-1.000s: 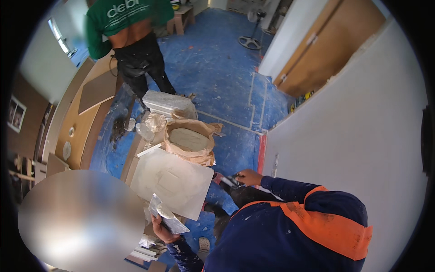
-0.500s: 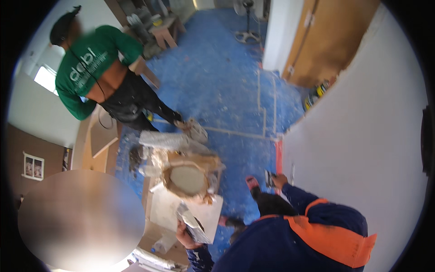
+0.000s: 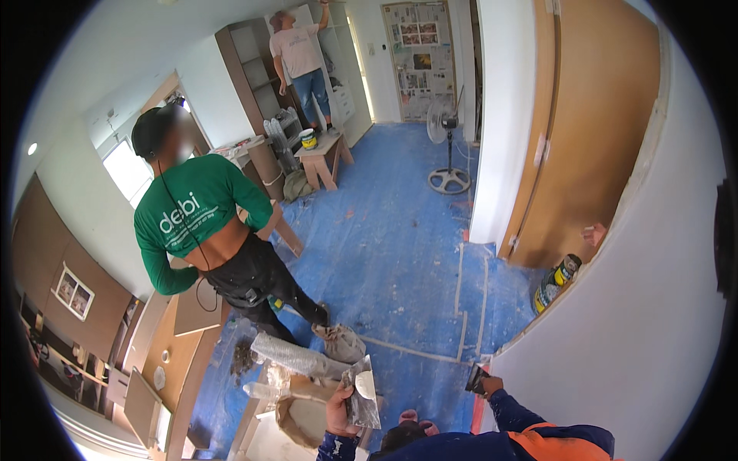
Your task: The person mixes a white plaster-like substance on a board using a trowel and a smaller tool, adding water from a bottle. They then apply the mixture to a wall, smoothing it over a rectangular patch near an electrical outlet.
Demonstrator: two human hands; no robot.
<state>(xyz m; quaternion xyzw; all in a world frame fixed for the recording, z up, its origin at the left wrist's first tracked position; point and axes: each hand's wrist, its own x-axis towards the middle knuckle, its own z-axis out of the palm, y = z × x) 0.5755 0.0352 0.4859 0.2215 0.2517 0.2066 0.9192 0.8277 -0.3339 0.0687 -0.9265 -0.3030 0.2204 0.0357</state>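
My left hand grips a flat metal filling blade with a patch of white filler on its face. The blade is tilted up in front of an open paper sack of pale, plaster-like material. Off to the right, near the white wall, my right hand is closed round a putty knife. The knife's blade points left, apart from the wall.
A person in a green top stands left, back turned, by a wooden counter. Farther off, another person stands on a low bench. A pedestal fan, wooden door and tins stand right. Blue sheeting covers the floor.
My view has tilted up, bringing the far room, second person and whole fan into sight. The metal blade in my left hand is raised more upright. Both hands keep their tools.
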